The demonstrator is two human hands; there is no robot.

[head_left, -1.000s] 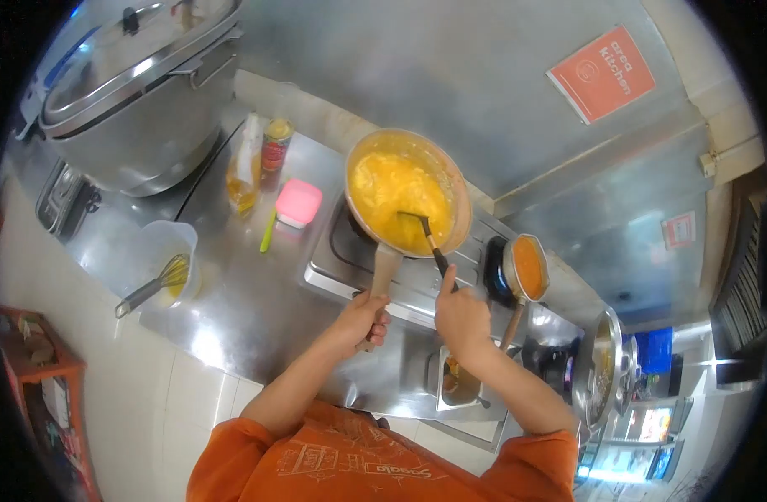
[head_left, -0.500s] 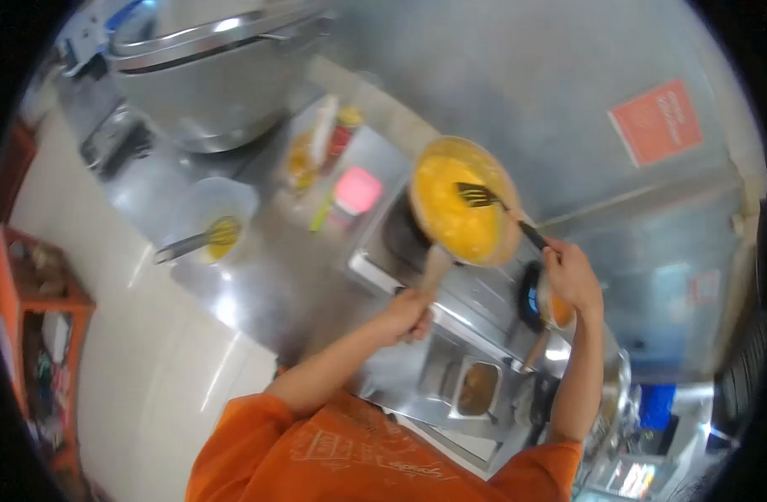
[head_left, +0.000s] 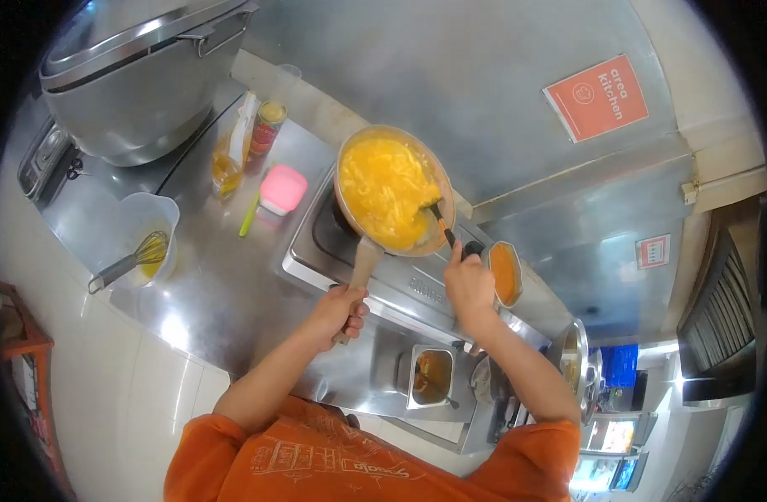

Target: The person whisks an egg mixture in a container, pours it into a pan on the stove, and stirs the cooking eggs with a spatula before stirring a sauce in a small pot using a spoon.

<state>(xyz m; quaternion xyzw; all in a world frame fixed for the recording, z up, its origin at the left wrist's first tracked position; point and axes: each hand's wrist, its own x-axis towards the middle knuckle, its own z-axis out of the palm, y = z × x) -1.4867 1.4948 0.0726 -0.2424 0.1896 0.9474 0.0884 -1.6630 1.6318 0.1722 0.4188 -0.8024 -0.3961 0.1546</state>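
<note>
My left hand (head_left: 342,314) is wrapped round the wooden-look handle of a frying pan (head_left: 447,197). Yellow egg (head_left: 383,180), partly set in soft folds and partly runny, covers the pan's floor. The pan sits tilted over a portable stove (head_left: 317,255). In my right hand (head_left: 470,284) is a black spatula (head_left: 441,222), gripped by its handle. Its blade dips into the egg at the pan's right side, mostly hidden there.
Left of the stove are a pink-lidded container (head_left: 283,189), a can (head_left: 267,130), an oil bottle (head_left: 226,167) and a plastic jug (head_left: 153,213) with a whisk (head_left: 137,259). A large steel pot (head_left: 137,109) stands behind. Right lies a pan of orange food (head_left: 506,274); nearer, a steel tray (head_left: 431,376).
The spatula has gone from above the egg down into it at the pan's right side. My view has shifted, so the whole scene sits further left.
</note>
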